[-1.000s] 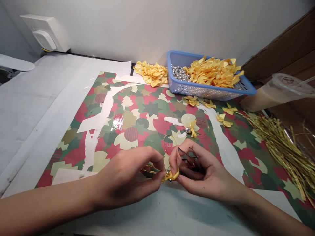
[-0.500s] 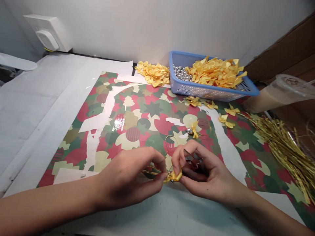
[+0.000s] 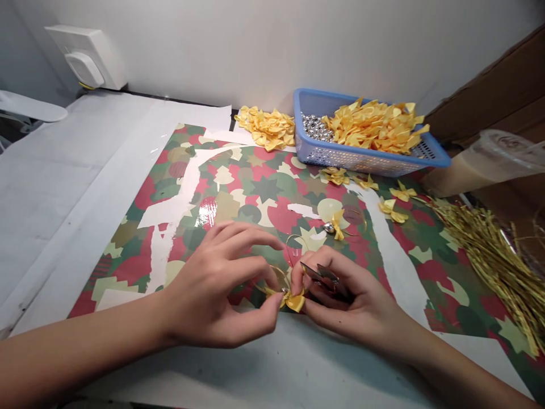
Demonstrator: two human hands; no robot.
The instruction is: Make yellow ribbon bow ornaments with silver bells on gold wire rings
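My right hand point(image 3: 349, 289) pinches a yellow ribbon bow point(image 3: 294, 301) between thumb and forefinger. A small dark metal cutting tool point(image 3: 326, 278), perhaps snips, is tucked in the same hand, mostly hidden by the fingers. A thin gold wire loop point(image 3: 279, 272) rises behind the bow, and a small silvery bit shows at its middle. Just left of the bow is my left hand point(image 3: 225, 284), its fingers spread and curved, thumb and forefinger apart. Beyond my hands lies another yellow bow point(image 3: 338, 224) with a silver bell point(image 3: 328, 227) and gold wire.
A blue basket point(image 3: 370, 153) at the back holds yellow bows and silver bells. Beside it is a pile of bows point(image 3: 270, 128). Several loose bows point(image 3: 392, 210) lie in front. Gold wire ties point(image 3: 489, 255) and a lidded plastic cup point(image 3: 481, 165) are at right. Torn patterned paper point(image 3: 264, 187) covers the table.
My left hand has let go of the bow and wire, and its fingers have spread. My right hand, still pinching the bow, has shifted slightly left.
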